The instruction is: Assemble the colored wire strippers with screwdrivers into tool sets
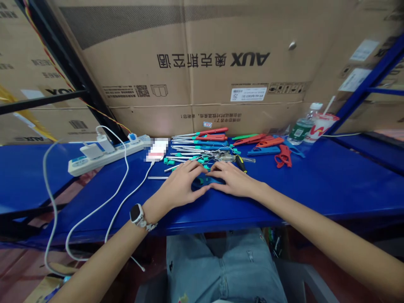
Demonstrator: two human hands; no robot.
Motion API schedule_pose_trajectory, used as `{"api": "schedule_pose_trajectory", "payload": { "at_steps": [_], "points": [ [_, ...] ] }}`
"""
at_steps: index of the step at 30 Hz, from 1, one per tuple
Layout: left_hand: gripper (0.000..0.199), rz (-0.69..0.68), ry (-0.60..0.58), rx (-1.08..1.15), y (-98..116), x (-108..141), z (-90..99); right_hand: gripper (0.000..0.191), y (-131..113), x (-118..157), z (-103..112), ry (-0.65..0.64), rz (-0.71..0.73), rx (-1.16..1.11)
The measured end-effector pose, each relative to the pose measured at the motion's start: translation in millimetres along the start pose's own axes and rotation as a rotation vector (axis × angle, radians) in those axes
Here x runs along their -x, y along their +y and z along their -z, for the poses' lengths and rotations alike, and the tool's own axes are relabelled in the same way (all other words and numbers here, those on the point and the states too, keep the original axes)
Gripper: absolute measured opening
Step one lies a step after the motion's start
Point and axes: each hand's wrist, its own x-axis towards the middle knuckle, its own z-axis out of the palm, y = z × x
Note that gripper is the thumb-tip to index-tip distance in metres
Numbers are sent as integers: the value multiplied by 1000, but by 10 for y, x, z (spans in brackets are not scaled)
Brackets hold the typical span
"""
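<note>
A blue long-nozzle lighter (204,181) lies low over the blue tabletop, its thin metal tube (158,178) pointing left. My left hand (181,183) grips its handle from the left, thumb and fingers curved round it. From the right, my right hand (232,179) pinches the same handle, and the fingertips of both hands nearly meet. The fingers hide part of the handle. Just beyond my hands lie several metal tubes with green ends (179,160) and wires, and a yellow-black screwdriver (240,163).
Red lighters (213,137) lie behind the tubes. Red handle shells (284,156) and blue ones (263,150) are at right, near a water bottle (301,128) and a cup (321,126). A power strip (110,155) and white cables (126,195) occupy the left. Cardboard (205,97) stands behind.
</note>
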Motion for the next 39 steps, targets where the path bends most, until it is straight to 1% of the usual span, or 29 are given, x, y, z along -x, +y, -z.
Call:
{"api": "schedule_pose_trajectory", "payload": {
  "at_steps": [2, 4, 6, 8, 9, 11, 13, 15, 18, 21, 24, 27, 29, 33, 36, 39],
  "points": [
    [34, 0, -71, 35, -19, -74, -49, 38, 41, 25, 16, 36, -28, -59],
    [41, 9, -101, 43, -29, -141, -88, 32, 97, 89, 69, 130, -95, -127],
    [43, 10, -120, 31, -28, -213, -122, 18, 163, 179, 139, 260, -221, -146],
    [39, -17, -153, 13, -18, -294, -159, 11, 223, 272, 196, 338, -398, -72],
    [37, -35, -170, 4, -9, -336, -180, 11, 244, 311, 213, 341, -491, -16],
    [32, -69, -200, -11, 7, -417, -228, 17, 266, 365, 223, 282, -643, 75],
    [28, -92, -212, -20, 17, -477, -277, 25, 266, 381, 213, 204, -725, 125],
    [27, -101, -213, -10, 14, -506, -321, 30, 260, 370, 200, 150, -759, 165],
    [29, -104, -204, 13, -9, -491, -359, 31, 260, 344, 199, 112, -785, 209],
    [29, -107, -194, 31, -31, -440, -363, 31, 267, 330, 208, 115, -787, 174],
    [28, -98, -172, 54, -41, -392, -361, 30, 254, 297, 194, 228, -748, 52],
    [27, -87, -154, 63, -55, -358, -372, 27, 211, 200, 139, 378, -653, -159],
    [27, -89, -146, 62, -72, -343, -380, 24, 171, 100, 89, 446, -584, -289],
    [31, -103, -137, 71, -105, -322, -355, 26, 106, -122, 17, 509, -471, -472],
    [32, -110, -146, 43, -126, -304, -298, 31, 115, -271, 2, 551, -441, -628],
    [37, -115, -153, -24, -150, -279, -241, 39, 165, -380, -6, 629, -421, -792]
  ]
}}
